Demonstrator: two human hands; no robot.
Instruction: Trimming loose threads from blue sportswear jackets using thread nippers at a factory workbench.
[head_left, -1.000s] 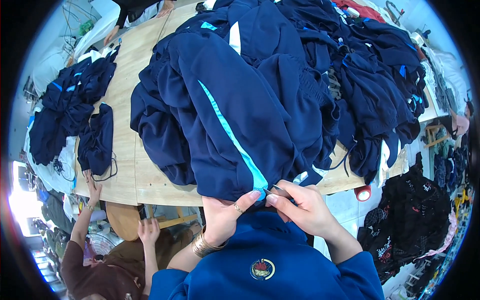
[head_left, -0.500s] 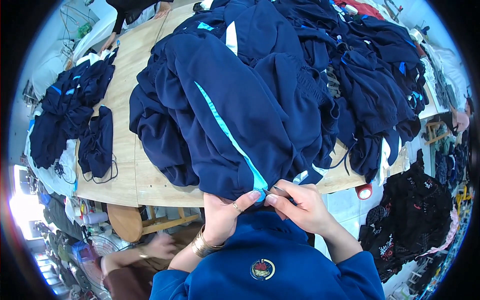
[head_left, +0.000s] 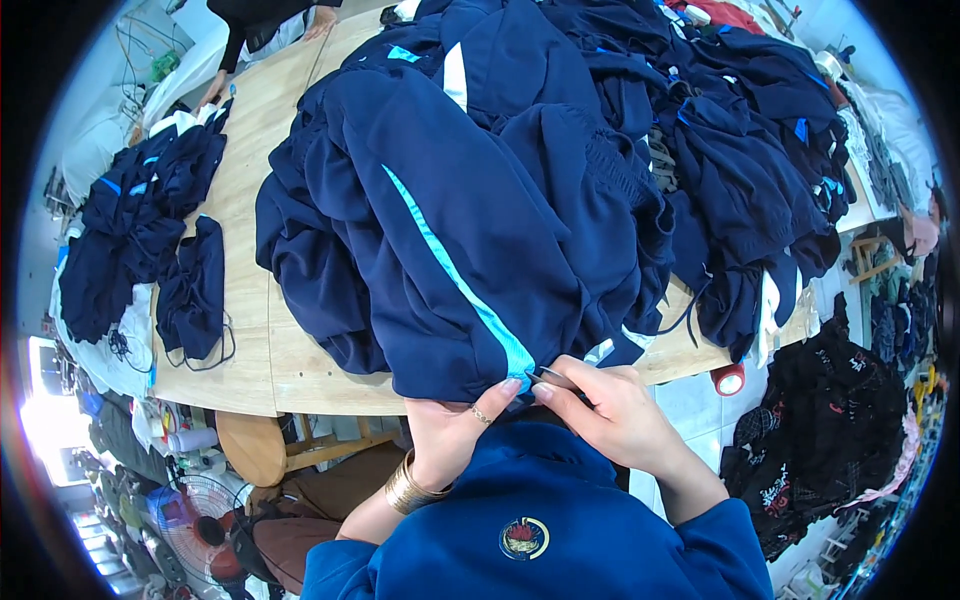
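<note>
A navy garment (head_left: 455, 150) with a tapering light blue side panel (head_left: 459, 272) lies over the near part of the heap, its lower end at the table's front edge. My left hand (head_left: 452, 425) grips that end, the thumb pressing on the cloth beside the panel's tip. From the right, my right hand (head_left: 602, 408) is closed on small thread snips (head_left: 540, 376); only their thin pointed metal tips show, touching or very close to the panel's lower end. The rest of the snips is hidden in my fingers.
More navy garments (head_left: 750, 170) are heaped at the right, and a smaller pile (head_left: 130, 225) lies at the left on the wooden table (head_left: 240, 330). A person's hand (head_left: 320, 22) rests at the far edge. A stool (head_left: 250, 450) and fan (head_left: 195, 525) stand lower left.
My hands stay at the panel's lower end with only a slight shift. The other person's forearm and hand at lower left have gone out of sight.
</note>
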